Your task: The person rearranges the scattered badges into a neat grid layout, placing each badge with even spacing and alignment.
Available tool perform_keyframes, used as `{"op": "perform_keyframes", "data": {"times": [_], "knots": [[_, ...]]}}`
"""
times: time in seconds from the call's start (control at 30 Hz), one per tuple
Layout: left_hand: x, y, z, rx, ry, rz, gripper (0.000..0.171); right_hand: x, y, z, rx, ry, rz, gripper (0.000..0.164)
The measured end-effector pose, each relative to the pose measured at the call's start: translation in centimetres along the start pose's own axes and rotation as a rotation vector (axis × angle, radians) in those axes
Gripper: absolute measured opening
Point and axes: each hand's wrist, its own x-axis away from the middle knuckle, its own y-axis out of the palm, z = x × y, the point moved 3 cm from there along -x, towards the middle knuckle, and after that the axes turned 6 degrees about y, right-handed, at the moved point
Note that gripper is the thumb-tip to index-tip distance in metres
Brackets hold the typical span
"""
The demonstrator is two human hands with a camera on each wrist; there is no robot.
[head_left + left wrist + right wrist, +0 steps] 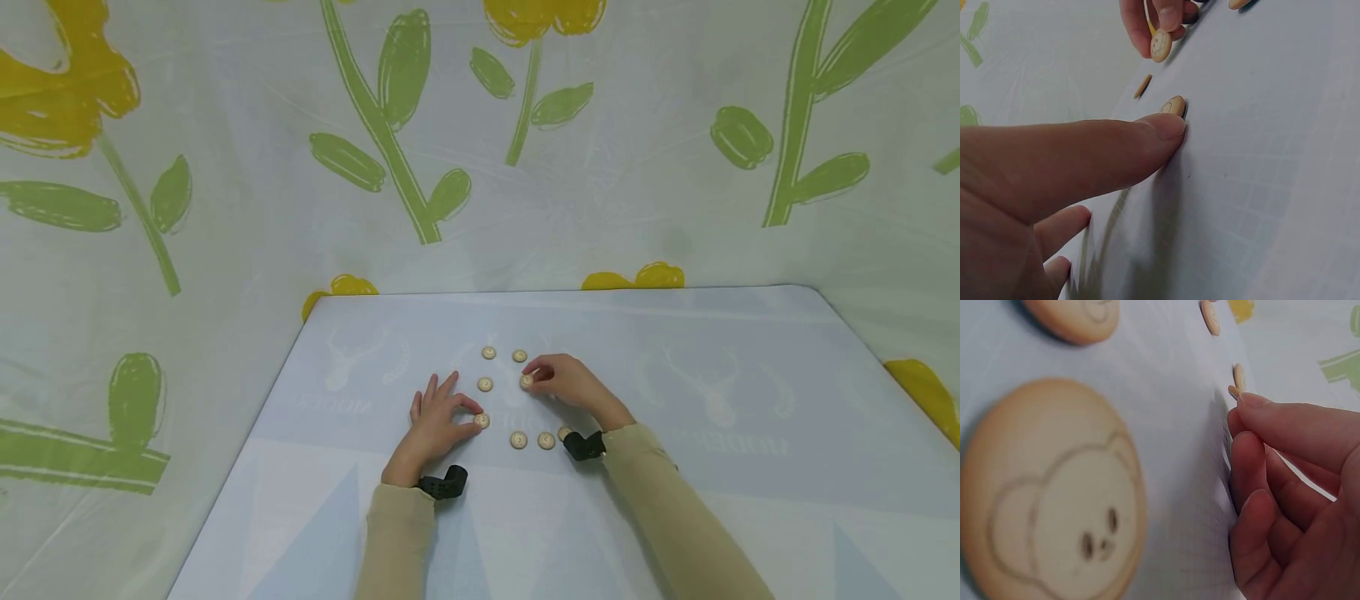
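Note:
Several round, flat tan biscuits with a bear face drawn on them lie on the table. My left hand (433, 429) pinches one biscuit (482, 421) between thumb and index finger, its other fingers spread out; the thumb covers part of this biscuit (1175, 105) in the left wrist view. To the right and further back, my right hand (570, 382) holds another biscuit (527, 381) by thumb and fingertips. That one appears tilted and slightly off the surface in the left wrist view. A biscuit (565, 433) lies partly hidden behind the right wrist's black camera.
Two biscuits, a left one (489, 353) and a right one (519, 356), lie at the back. Another biscuit (485, 384) sits between the hands. Nearer me are a biscuit (518, 440) and its neighbour (546, 441). A pale blue-white cloth (750, 467) covers the table; flower-printed curtains (637, 183) stand behind.

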Motion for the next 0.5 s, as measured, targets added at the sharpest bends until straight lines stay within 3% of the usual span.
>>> {"op": "perform_keyframes", "data": {"times": [0.5], "knots": [[-0.01, -0.14, 0.08, -0.007, 0.005, -0.002, 0.012, -0.80, 0.49, -0.69, 0.053, -0.061, 0.021, 0.016]]}}
